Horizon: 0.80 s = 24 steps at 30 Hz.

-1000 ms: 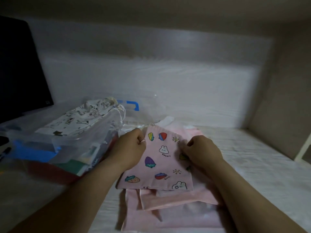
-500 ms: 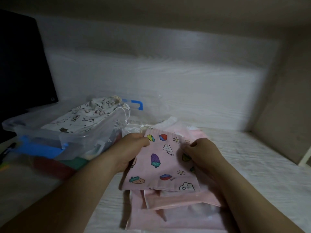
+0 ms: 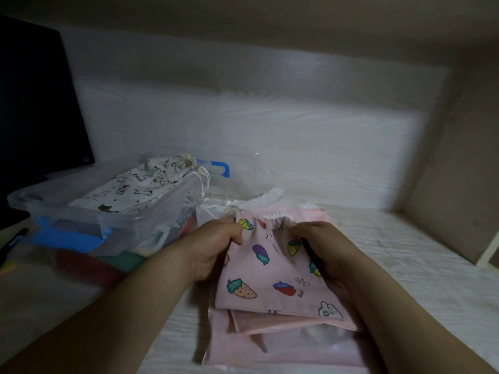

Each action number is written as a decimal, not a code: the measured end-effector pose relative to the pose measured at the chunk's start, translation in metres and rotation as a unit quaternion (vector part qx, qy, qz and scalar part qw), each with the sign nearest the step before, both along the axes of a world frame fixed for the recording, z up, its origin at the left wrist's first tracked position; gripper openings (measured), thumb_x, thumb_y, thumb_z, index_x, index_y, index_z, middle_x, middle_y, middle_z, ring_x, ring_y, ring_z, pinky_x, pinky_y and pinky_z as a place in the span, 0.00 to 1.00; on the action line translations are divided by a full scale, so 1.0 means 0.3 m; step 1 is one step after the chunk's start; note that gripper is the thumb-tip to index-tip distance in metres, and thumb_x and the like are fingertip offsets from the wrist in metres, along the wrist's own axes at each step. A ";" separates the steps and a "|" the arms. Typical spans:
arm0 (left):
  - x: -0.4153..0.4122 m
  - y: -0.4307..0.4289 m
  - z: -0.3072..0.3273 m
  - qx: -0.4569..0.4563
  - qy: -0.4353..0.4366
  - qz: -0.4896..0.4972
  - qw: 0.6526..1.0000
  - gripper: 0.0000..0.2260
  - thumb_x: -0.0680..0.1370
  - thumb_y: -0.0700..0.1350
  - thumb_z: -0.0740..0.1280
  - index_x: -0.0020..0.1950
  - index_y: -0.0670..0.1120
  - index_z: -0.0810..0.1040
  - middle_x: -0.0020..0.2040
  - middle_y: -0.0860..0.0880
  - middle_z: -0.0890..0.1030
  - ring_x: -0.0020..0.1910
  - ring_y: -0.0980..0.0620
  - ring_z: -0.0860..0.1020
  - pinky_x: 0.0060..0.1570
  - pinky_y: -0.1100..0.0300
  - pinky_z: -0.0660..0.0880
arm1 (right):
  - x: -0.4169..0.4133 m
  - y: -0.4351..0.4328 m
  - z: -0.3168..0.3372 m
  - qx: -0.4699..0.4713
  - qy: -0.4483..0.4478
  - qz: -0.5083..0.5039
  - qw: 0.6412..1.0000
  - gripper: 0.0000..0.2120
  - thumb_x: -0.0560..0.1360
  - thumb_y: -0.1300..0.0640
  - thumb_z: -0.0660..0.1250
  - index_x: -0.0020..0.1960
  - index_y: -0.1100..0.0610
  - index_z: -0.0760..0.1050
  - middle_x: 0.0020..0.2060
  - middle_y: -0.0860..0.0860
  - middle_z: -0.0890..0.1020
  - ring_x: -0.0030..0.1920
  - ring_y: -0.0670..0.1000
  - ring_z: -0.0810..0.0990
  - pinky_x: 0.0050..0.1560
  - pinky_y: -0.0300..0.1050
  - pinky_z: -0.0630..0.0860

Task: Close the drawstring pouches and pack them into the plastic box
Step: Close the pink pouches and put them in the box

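Observation:
A pink drawstring pouch [image 3: 272, 276] printed with fruits and bunnies lies on top of a pile of pink pouches [image 3: 283, 344]. My left hand [image 3: 213, 247] grips its upper left edge and my right hand [image 3: 321, 247] grips its upper right edge. The pouch's top hem is bunched into gathers between the two hands. To the left stands the clear plastic box [image 3: 140, 211] with blue latches. A white pouch with animal prints [image 3: 129, 190] lies on top inside it, its strings hanging over the box's right wall.
A dark monitor [image 3: 37, 103] stands at the far left behind the box. A dark pen [image 3: 13, 241] lies at the left edge. The white wood-grain surface [image 3: 405, 252] is walled at the back and on the right.
My hands have come closer together along the pouch's top edge, and the flat hem has gathered into folds. The pouch now sits slightly lower and more tilted.

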<state>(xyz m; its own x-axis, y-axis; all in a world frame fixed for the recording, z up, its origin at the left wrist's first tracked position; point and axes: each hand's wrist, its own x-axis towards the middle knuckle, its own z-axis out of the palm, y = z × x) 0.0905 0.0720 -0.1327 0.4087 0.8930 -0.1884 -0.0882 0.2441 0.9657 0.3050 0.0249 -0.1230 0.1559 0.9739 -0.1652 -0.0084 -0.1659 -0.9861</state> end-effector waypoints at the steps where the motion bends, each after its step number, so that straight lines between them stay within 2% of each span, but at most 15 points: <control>1: 0.001 -0.002 -0.002 -0.002 0.002 0.001 1.000 0.24 0.71 0.31 0.58 0.65 0.39 0.81 0.61 0.31 0.81 0.53 0.36 0.81 0.48 0.53 0.77 | 0.004 0.003 -0.002 0.001 -0.018 -0.004 1.000 0.12 0.79 0.63 0.67 0.56 0.72 0.79 0.50 0.73 0.83 0.49 0.74 0.84 0.55 0.72 0.80; 4: 0.003 0.000 -0.006 -0.003 -0.003 0.015 1.000 0.22 0.74 0.32 0.59 0.66 0.37 0.79 0.57 0.34 0.83 0.51 0.37 0.81 0.48 0.52 0.79 | 0.020 0.016 -0.007 0.020 -0.005 0.008 1.000 0.11 0.76 0.68 0.65 0.56 0.74 0.77 0.51 0.74 0.81 0.45 0.69 0.82 0.49 0.60 0.80; 7: 0.003 0.000 0.003 -0.008 -0.027 0.022 0.999 0.14 0.80 0.40 0.65 0.64 0.37 0.82 0.57 0.36 0.85 0.56 0.34 0.84 0.58 0.45 0.80 | 0.023 0.014 -0.005 0.031 0.049 0.033 0.998 0.10 0.74 0.69 0.59 0.46 0.63 0.80 0.40 0.64 0.82 0.41 0.60 0.81 0.42 0.49 0.80; 9: 0.006 0.006 0.003 -0.001 -0.052 0.033 0.998 0.13 0.82 0.42 0.67 0.64 0.38 0.82 0.58 0.36 0.85 0.58 0.35 0.84 0.62 0.43 0.79 | 0.021 0.011 -0.002 0.059 0.057 0.022 0.996 0.08 0.72 0.66 0.61 0.39 0.58 0.77 0.37 0.61 0.81 0.39 0.54 0.79 0.38 0.43 0.77; 10: 0.008 0.009 0.002 0.006 -0.059 0.038 0.998 0.12 0.83 0.41 0.67 0.64 0.39 0.82 0.57 0.36 0.85 0.55 0.37 0.85 0.59 0.44 0.81 | 0.020 0.009 -0.002 0.067 0.065 0.016 0.995 0.04 0.71 0.63 0.64 0.41 0.58 0.78 0.40 0.64 0.83 0.42 0.55 0.79 0.42 0.45 0.78; 11: 0.010 0.011 0.001 0.017 -0.059 0.041 0.997 0.12 0.83 0.38 0.66 0.64 0.40 0.82 0.56 0.36 0.85 0.52 0.39 0.85 0.54 0.47 0.83 | 0.012 0.005 0.005 0.063 0.080 0.015 0.995 0.05 0.71 0.59 0.68 0.45 0.60 0.80 0.48 0.68 0.84 0.46 0.56 0.82 0.48 0.50 0.80; 13: 0.013 0.009 0.003 0.035 -0.052 0.028 0.998 0.14 0.82 0.34 0.64 0.64 0.44 0.82 0.56 0.36 0.85 0.48 0.42 0.85 0.46 0.52 0.83 | -0.005 0.002 0.010 0.052 0.111 0.025 0.992 0.14 0.77 0.52 0.70 0.57 0.59 0.84 0.54 0.65 0.85 0.54 0.63 0.85 0.58 0.60 0.81; 15: 0.018 0.010 0.008 0.050 -0.049 0.003 0.998 0.21 0.80 0.33 0.61 0.65 0.51 0.82 0.59 0.38 0.85 0.51 0.43 0.84 0.48 0.51 0.81 | -0.015 0.009 0.010 0.064 0.134 0.020 0.989 0.18 0.81 0.48 0.66 0.64 0.59 0.82 0.57 0.63 0.85 0.58 0.65 0.85 0.61 0.61 0.80; 17: 0.021 0.016 0.010 0.058 -0.061 -0.011 0.996 0.22 0.80 0.35 0.61 0.68 0.56 0.81 0.62 0.42 0.84 0.59 0.43 0.83 0.58 0.46 0.80 | -0.012 0.017 -0.001 0.081 0.139 0.018 0.987 0.20 0.81 0.49 0.64 0.65 0.61 0.80 0.58 0.65 0.84 0.59 0.66 0.84 0.64 0.64 0.78; 18: 0.025 0.020 0.008 0.059 -0.073 -0.014 0.995 0.20 0.82 0.38 0.63 0.68 0.57 0.80 0.63 0.45 0.84 0.62 0.43 0.83 0.64 0.43 0.78 | -0.012 0.018 -0.004 0.090 0.134 0.019 0.987 0.19 0.80 0.50 0.65 0.65 0.62 0.80 0.58 0.66 0.84 0.58 0.67 0.83 0.64 0.67 0.77; 20: 0.032 0.028 0.003 0.065 -0.090 -0.008 0.994 0.13 0.84 0.47 0.66 0.67 0.55 0.81 0.65 0.47 0.83 0.65 0.44 0.82 0.68 0.43 0.75 | -0.017 0.016 -0.004 0.095 0.126 0.023 0.987 0.17 0.77 0.53 0.66 0.61 0.63 0.80 0.57 0.67 0.83 0.55 0.67 0.84 0.62 0.70 0.76; 22: 0.041 0.035 -0.002 0.079 -0.095 0.023 0.992 0.10 0.83 0.49 0.67 0.62 0.49 0.84 0.62 0.45 0.85 0.62 0.44 0.83 0.65 0.47 0.77 | -0.022 0.015 0.002 0.093 0.131 0.022 0.987 0.14 0.77 0.56 0.66 0.59 0.62 0.81 0.56 0.68 0.83 0.51 0.65 0.84 0.58 0.68 0.79; 24: 0.045 0.040 -0.001 0.089 -0.106 0.050 0.989 0.07 0.83 0.45 0.68 0.57 0.46 0.83 0.57 0.40 0.85 0.54 0.43 0.84 0.57 0.50 0.80 | -0.025 0.016 0.005 0.097 0.151 0.021 0.984 0.13 0.80 0.55 0.65 0.57 0.62 0.82 0.54 0.67 0.84 0.49 0.63 0.86 0.50 0.58 0.84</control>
